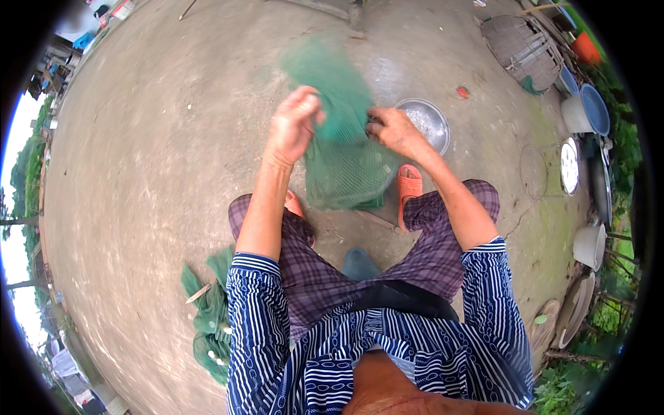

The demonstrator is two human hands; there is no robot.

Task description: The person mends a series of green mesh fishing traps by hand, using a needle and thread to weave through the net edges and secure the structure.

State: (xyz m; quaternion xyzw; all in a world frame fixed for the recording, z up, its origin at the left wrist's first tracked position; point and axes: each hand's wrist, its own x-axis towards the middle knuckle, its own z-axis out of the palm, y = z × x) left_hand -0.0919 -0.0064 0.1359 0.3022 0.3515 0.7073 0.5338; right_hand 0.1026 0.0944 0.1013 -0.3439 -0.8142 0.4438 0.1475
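Observation:
A green mesh net [349, 173] hangs in front of me between my knees, its far end smeared by motion. At its right edge, my right hand [398, 131] grips the mesh with bent fingers. My left hand [296, 124] is raised at the net's left edge, fingers curled in and blurred; what they hold, if anything, I cannot make out. Just beyond my right hand a round metal basin [427, 123] rests on the ground, partly hidden by that hand.
More green netting [211, 321] with pale bits lies on the ground at my left. Orange sandals [409, 188] are on my feet. On the right stand a woven basket [522, 52], a blue-rimmed tub [593, 111] and a white bucket [588, 247]. A wooden stand [356, 15] is at the far edge.

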